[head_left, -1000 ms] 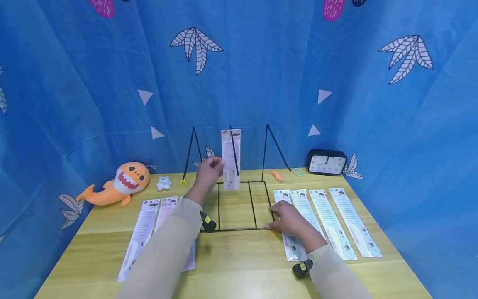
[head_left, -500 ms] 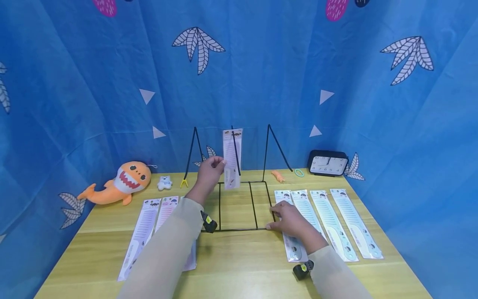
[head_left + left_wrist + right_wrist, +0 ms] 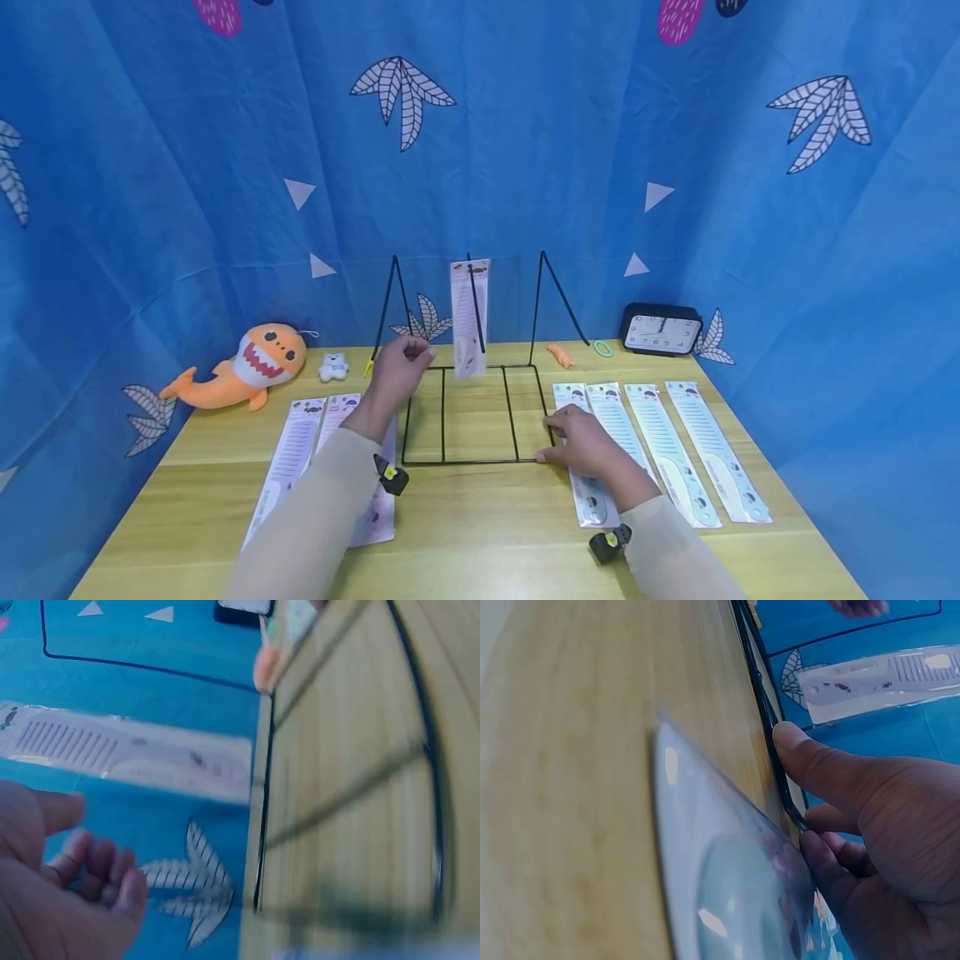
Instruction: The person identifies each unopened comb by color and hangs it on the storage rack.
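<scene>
A lilac comb in a clear package (image 3: 462, 325) hangs upright on the middle prong of a black wire rack (image 3: 480, 462). My left hand (image 3: 397, 375) is to the left of this comb, fingers loosely curled and holding nothing. In the left wrist view a gap shows between the hand (image 3: 67, 892) and the packaged comb (image 3: 172, 761). At the rack's front right corner, my right hand (image 3: 585, 444) grips the frame between thumb and fingers. The right wrist view shows the thumb (image 3: 810, 757) against the black wire, beside a teal packaged comb (image 3: 735, 892).
Teal packaged combs (image 3: 671, 458) lie in a row on the right; lilac and pink ones (image 3: 288, 450) lie on the left, partly under my sleeve. Along the back are an orange shark plush (image 3: 258, 367), a white bear figure (image 3: 333, 367), and a black clock (image 3: 660, 330).
My left hand has let go of the hanging packaged comb and moved left and slightly down. The comb stays on the prong. My right hand keeps its grip on the rack.
</scene>
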Available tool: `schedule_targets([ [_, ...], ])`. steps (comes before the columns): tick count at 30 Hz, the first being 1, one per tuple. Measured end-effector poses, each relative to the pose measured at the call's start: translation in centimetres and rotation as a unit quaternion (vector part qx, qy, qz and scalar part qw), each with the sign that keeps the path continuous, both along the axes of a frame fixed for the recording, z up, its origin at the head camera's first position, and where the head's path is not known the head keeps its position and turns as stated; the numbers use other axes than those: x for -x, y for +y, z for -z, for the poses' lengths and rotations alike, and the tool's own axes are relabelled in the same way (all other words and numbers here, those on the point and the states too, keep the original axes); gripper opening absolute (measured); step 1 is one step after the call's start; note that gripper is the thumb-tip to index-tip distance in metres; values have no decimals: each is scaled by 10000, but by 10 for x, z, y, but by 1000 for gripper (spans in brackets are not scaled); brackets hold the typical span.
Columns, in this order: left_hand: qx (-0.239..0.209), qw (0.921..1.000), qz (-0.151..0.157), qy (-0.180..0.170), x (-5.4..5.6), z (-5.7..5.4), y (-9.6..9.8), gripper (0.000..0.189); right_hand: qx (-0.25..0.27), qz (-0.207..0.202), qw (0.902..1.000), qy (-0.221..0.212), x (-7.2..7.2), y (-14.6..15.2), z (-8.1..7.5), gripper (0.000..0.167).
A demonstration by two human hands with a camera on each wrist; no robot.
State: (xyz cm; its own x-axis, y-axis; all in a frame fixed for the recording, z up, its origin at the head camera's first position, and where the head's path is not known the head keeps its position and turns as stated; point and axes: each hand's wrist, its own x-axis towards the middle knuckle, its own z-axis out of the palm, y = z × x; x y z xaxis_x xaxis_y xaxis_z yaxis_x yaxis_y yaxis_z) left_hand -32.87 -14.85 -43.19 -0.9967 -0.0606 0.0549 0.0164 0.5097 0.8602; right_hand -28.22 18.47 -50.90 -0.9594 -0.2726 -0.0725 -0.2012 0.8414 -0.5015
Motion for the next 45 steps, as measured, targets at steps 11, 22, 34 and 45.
schedule_targets([
  [11,1811,9785,-671,-727,-61,14,-91,50,28,16,10000,46,0,-1,1,75],
  [22,1815,9570,-1246,-1887,-89,33,-139,71,141,36,9999,24,2,4,2,76],
  [34,2239,9344,-1518,-2316,-102,50,-162,80,87,-2,10000,-9,0,1,1,76],
  [45,2053,9285,-1525,-2693,-98,50,-171,84,71,-42,10000,14,1,2,3,77],
])
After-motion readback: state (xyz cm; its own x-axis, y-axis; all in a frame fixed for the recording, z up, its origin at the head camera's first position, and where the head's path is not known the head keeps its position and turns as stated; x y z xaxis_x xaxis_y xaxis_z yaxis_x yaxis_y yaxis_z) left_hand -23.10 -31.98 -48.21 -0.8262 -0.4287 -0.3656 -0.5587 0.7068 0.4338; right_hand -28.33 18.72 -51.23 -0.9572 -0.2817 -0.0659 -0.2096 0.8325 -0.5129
